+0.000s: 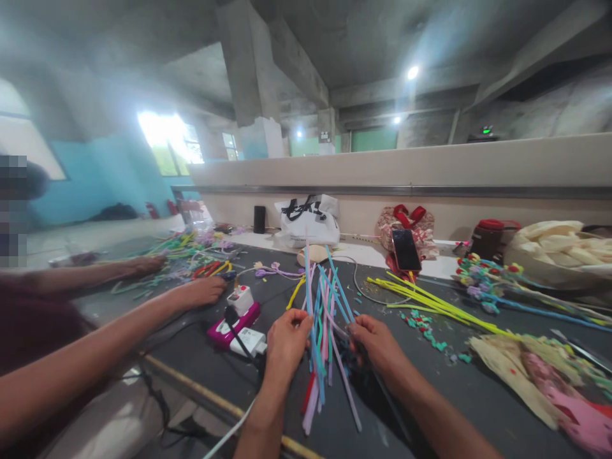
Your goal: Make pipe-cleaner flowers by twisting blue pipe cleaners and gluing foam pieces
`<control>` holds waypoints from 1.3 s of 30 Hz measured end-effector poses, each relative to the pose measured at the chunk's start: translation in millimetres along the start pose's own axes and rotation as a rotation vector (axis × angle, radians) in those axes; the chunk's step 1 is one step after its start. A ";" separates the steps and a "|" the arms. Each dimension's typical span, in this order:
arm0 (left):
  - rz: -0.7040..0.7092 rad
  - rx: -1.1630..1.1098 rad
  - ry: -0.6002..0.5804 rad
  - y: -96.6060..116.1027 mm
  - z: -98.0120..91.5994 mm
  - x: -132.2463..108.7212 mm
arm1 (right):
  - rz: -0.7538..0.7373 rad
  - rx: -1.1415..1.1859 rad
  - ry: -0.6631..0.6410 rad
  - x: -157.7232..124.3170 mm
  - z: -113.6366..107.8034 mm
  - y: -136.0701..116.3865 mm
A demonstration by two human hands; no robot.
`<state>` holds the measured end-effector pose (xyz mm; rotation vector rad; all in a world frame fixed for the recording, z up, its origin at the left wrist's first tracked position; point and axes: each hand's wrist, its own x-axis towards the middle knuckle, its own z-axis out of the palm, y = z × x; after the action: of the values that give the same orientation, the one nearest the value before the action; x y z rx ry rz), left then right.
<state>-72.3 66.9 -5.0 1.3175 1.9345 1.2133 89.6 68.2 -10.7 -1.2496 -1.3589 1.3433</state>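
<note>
A: What surrounds the power strip (221,333)?
B: The dark desk (459,382), which runs beyond it to a pale partition (454,166). Left of the strip, a co-worker's arms (119,344) reach over the desk, one hand near the strip's far end. A white bag (315,226) sits well beyond it.
A: And the stems?
B: Yellow-green stems (430,299) lie well right of it. Between those and the strip is the pastel bundle (315,357). The left hand (287,338), just right of the strip, pinches pink and blue stems in its fingers. The right hand (375,344), farther right, has fingers closed on stems too; how many, I can't tell.
A: Anything in the way?
B: On the strip, a white charger (253,341) and black cord (238,336), beside the left wrist. Far right of it, green and red scraps (435,342).
A: Edges, room?
B: The near edge (205,390) passes this side of the strip. Right of it, bare desk shows between right forearm and scraps.
</note>
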 end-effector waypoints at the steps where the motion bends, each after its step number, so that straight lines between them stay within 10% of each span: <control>1: 0.030 0.040 0.008 1.0 -0.8 1.0 | 0.008 0.015 -0.005 0.3 -0.1 0.6; 9: 0.085 0.055 0.076 13.9 -1.9 1.7 | -0.007 0.044 -0.012 1.1 -1.4 2.2; 18: -0.135 -0.816 -0.263 33.2 -3.7 -17.9 | -0.092 0.173 -0.089 -1.7 0.1 -3.3; 25: -0.227 -0.844 -0.491 28.5 15.0 -31.7 | -0.090 0.216 -0.073 -6.3 -1.3 -9.4; 39: -0.123 -0.690 -0.388 31.4 38.9 -34.7 | -0.126 0.137 -0.072 3.5 -3.2 0.3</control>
<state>-13.0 54.8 1.2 0.9531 1.1494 1.2819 92.1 72.2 -11.0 -1.0169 -1.3477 1.3800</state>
